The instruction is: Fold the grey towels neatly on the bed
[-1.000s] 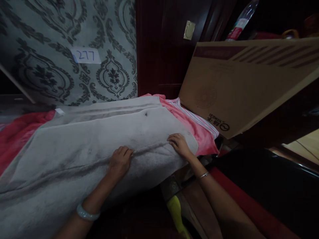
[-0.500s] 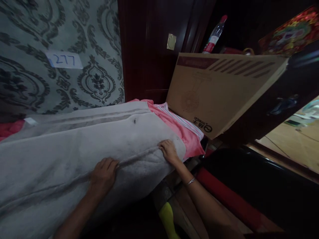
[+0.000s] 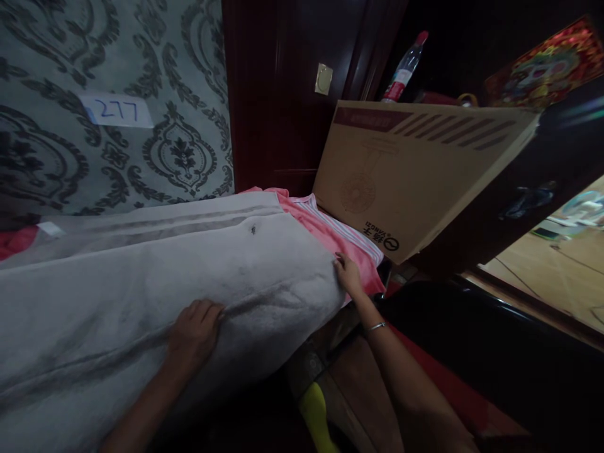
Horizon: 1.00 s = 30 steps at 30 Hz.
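Grey blanket (image 3: 189,261) is laid out lengthwise, left to right, across the near and middle of the scene. Plush, with long folds; whatever carries it is hidden.

Left hand (image 3: 195,330): fingers curled closed on the near fold, mid-length. Right hand (image 3: 348,275): fingers bent, touching the blanket's right end; can't tell if they grip. Bracelet (image 3: 377,326) on right wrist.

Pink cloth (image 3: 362,263) with a striped border sticks out past the right end; more red-pink cloth (image 3: 17,244) at far left, next to a white tag (image 3: 51,229), unreadable.

Room: dim. Patterned wall (image 3: 189,85) far left, dark red wood panel (image 3: 268,94) right of it. Black glossy thing (image 3: 481,340) near right, tan floor (image 3: 523,270) beyond. Yellow-green thing (image 3: 315,412) low, near middle.

Writing: paper (image 3: 117,111) on the wall, handwritten "277". Cardboard box (image 3: 425,167), far right, reads "YANGZI" upside down. Bottle (image 3: 401,72) behind it, label too small to read.

Counts: 2 hands, 1 blanket, 1 box, 1 bottle, 1 numbered paper.
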{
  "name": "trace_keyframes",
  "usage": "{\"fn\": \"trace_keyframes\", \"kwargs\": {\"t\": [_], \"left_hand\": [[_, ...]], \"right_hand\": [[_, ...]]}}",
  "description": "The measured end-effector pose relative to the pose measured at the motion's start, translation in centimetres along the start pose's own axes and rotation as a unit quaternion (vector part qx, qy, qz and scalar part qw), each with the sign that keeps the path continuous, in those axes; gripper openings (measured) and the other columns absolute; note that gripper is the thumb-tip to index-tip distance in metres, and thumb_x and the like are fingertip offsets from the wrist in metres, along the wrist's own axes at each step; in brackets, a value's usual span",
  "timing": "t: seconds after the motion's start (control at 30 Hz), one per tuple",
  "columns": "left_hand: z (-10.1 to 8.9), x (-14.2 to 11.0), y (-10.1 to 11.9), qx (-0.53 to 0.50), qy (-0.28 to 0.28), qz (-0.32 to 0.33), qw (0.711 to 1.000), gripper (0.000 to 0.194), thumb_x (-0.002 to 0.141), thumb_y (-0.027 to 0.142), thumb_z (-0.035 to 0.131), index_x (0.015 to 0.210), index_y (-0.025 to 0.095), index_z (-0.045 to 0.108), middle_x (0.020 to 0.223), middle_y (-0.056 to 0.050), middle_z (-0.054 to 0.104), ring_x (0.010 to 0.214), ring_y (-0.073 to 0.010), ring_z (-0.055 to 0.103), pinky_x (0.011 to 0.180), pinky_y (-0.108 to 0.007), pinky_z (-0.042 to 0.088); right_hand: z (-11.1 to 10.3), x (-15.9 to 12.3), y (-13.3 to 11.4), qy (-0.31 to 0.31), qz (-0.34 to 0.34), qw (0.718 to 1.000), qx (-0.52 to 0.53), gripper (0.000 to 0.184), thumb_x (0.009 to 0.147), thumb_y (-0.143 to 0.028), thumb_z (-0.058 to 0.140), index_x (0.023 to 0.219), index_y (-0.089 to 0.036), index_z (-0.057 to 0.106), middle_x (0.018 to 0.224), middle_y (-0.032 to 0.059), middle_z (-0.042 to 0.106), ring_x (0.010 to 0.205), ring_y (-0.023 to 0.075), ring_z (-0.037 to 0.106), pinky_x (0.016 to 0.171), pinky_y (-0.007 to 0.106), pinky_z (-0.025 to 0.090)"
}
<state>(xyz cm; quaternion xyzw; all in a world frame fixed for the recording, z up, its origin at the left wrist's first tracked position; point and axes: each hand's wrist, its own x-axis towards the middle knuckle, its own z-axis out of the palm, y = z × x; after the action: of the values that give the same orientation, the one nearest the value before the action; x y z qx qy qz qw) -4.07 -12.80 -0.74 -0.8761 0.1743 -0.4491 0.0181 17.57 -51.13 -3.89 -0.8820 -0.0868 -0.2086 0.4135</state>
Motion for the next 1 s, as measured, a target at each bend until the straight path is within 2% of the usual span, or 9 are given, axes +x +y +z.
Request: {"fn": "trace_keyframes", "kwargs": {"t": [0.1,0.27,0.37,0.47,0.53,0.77,1.0], "left_hand": [[-0.3,0.1,0.1,-0.007,-0.011,-0.012,1.0,0.025,0.099,0.021,0.046,0.086,0.018,0.067,0.079,-0.006,0.065,0.074,-0.0201,0.058,0.067,-0.033,0.047],[-0.3,0.1,0.2,-0.001,-0.007,-0.005,1.0,0.022,0.099,0.018,0.046,0.087,0.017,0.065,0.079,-0.006,0.065,0.074,-0.0206,0.058,0.068,-0.033,0.047],[-0.2,0.1,0.1,0.011,0.0,0.001,1.0,0.021,0.098,0.017,0.046,0.087,0.016,0.064,0.079,-0.006,0.064,0.074,-0.0209,0.057,0.068,-0.033,0.047],[-0.2,0.1,0.1,0.01,0.003,0.004,1.0,0.019,0.097,0.016,0.048,0.087,0.016,0.064,0.078,-0.006,0.064,0.074,-0.021,0.057,0.068,-0.033,0.046],[-0.2,0.1,0.1,0.006,0.005,0.004,1.0,0.017,0.096,0.015,0.049,0.088,0.015,0.064,0.079,-0.007,0.064,0.075,-0.0214,0.057,0.068,-0.033,0.046],[-0.2,0.1,0.1,-0.001,0.002,0.002,1.0,0.019,0.098,0.016,0.048,0.089,0.015,0.064,0.078,-0.006,0.063,0.074,-0.0212,0.055,0.068,-0.033,0.045],[0.0,-0.3,-0.1,-0.014,-0.009,-0.019,1.0,0.021,0.098,0.018,0.047,0.089,0.018,0.066,0.08,-0.006,0.066,0.076,-0.021,0.058,0.069,-0.034,0.047]], "right_hand": [[-0.2,0.8,1.1,-0.012,0.04,0.999,0.028,0.045,0.084,-0.033,0.051,0.12,-0.012,0.067,0.1,0.0142,0.071,0.089,0.0275,0.065,0.081,0.042,0.053],[-1.5,1.6,1.5,-0.073,0.057,0.992,0.083,0.056,0.079,-0.042,0.058,0.125,-0.012,0.067,0.083,0.0067,0.069,0.072,0.0213,0.06,0.066,0.034,0.05],[-2.4,1.8,1.2,-0.123,0.047,0.984,0.118,0.058,0.073,-0.044,0.067,0.126,-0.018,0.069,0.091,0.0057,0.071,0.077,0.0204,0.06,0.071,0.033,0.05],[-3.0,2.0,0.9,-0.162,0.041,0.974,0.152,0.049,0.068,-0.042,0.074,0.113,-0.023,0.075,0.109,0.0065,0.072,0.095,0.0231,0.062,0.085,0.035,0.049],[-3.3,2.1,0.9,-0.174,0.045,0.969,0.172,0.045,0.068,-0.045,0.073,0.108,-0.024,0.077,0.114,0.0058,0.072,0.101,0.0244,0.061,0.09,0.036,0.048],[-3.7,1.8,2.0,-0.186,0.087,0.955,0.215,0.052,0.073,-0.058,0.066,0.109,-0.022,0.076,0.101,0.0053,0.072,0.088,0.023,0.06,0.083,0.037,0.048],[-4.9,1.6,1.1,-0.254,0.064,0.943,0.206,0.057,0.065,-0.05,0.076,0.114,-0.021,0.074,0.109,0.0042,0.07,0.088,0.0207,0.06,0.078,0.031,0.048]]}}
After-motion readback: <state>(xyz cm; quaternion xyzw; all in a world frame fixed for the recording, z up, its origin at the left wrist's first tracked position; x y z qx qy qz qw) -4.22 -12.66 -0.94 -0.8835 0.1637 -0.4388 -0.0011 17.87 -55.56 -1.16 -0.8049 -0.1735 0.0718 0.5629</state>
